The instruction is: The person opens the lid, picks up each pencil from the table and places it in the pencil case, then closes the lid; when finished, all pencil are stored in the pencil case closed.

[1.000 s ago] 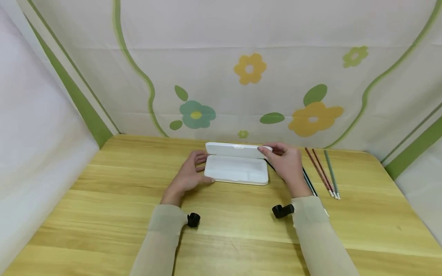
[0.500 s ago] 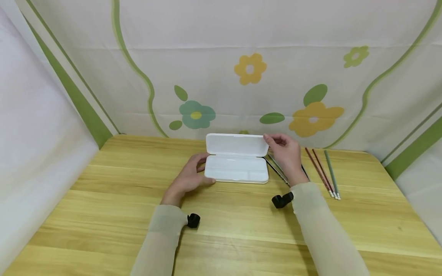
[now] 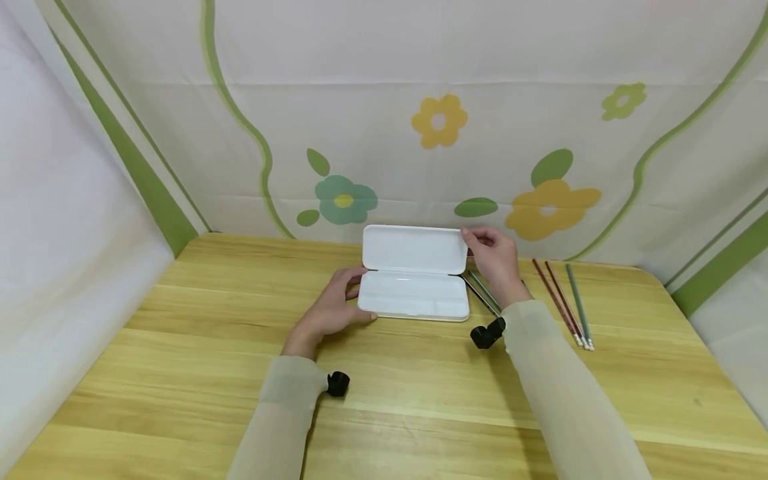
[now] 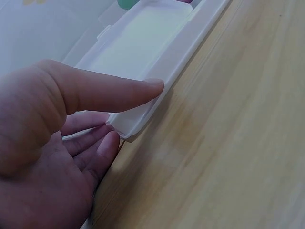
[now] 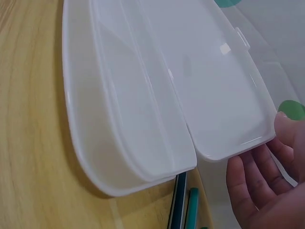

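Observation:
A white plastic pencil case (image 3: pixel 414 297) lies at the back middle of the table, its lid (image 3: pixel 414 249) swung up and leaning back. Its inside, seen in the right wrist view, is bare apart from a dividing ridge. My left hand (image 3: pixel 329 308) grips the case's left end, thumb (image 4: pixel 114 90) on the front rim and fingers round the corner behind. At the lid's upper right corner, my right hand (image 3: pixel 495 260) pinches the edge between thumb and fingers. A dark pencil (image 5: pixel 178 202) and a green pencil (image 5: pixel 191 210) stick out beside the case's right end, partly hidden.
Farther right lie two reddish pencils (image 3: pixel 555 300) and a green pencil (image 3: pixel 578 300), white ends toward me. A flower-patterned curtain (image 3: pixel 384 133) hangs right behind the table's back edge. The wooden tabletop (image 3: pixel 414 413) stretches out in front of the case.
My right hand has raised the lid from partly open to leaning back, moving up and away. More of the pencils beside the case shows. The left hand has kept its hold.

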`<state>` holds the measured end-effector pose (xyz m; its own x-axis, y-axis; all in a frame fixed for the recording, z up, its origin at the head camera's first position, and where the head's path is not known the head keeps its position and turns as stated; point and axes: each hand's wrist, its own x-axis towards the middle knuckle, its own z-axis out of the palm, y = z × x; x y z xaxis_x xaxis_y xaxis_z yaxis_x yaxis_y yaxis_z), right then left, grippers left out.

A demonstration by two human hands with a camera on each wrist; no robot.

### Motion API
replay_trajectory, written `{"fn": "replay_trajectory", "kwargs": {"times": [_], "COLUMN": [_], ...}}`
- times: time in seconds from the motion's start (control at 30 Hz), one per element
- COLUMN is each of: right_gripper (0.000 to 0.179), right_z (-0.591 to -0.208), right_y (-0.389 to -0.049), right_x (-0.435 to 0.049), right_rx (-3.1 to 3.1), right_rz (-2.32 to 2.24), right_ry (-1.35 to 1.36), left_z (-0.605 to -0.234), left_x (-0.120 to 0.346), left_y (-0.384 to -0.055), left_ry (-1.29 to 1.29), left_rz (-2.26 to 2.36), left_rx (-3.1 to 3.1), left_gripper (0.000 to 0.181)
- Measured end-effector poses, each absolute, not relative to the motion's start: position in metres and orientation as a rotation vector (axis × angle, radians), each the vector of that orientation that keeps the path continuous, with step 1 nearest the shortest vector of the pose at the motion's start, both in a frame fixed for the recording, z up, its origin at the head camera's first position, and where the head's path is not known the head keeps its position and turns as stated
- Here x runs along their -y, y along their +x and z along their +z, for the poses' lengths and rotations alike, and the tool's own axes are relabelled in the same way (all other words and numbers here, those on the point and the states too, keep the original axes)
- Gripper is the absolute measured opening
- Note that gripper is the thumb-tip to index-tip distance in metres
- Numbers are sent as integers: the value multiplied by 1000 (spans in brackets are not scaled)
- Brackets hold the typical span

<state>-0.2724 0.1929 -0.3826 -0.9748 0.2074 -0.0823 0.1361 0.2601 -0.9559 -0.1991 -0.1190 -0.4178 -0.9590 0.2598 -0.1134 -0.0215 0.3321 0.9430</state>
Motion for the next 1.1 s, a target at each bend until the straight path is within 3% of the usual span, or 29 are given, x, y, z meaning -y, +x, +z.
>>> {"fn": "replay_trajectory", "kwargs": {"times": [0.43,0.83,1.1], "right_gripper": [47,36,40], "right_z": [-379,-364,-370], "right_y": [-262,-223,-196], "right_x": [-199,-227,-260], "right_rx": [2435,2243,2105], "right_rz": [1808,1982,2124], "right_ry": [-338,-239,-292], "left_z": [-420,-419,-421], "left_x": [119,122,126], "left_y": [-201,-200,-202], "left_ry": [224,181,181], "left_rz": [1673,1704,1700], "left_rx": [-2352,-2344,-2351], "left_gripper": [90,91,91]}}
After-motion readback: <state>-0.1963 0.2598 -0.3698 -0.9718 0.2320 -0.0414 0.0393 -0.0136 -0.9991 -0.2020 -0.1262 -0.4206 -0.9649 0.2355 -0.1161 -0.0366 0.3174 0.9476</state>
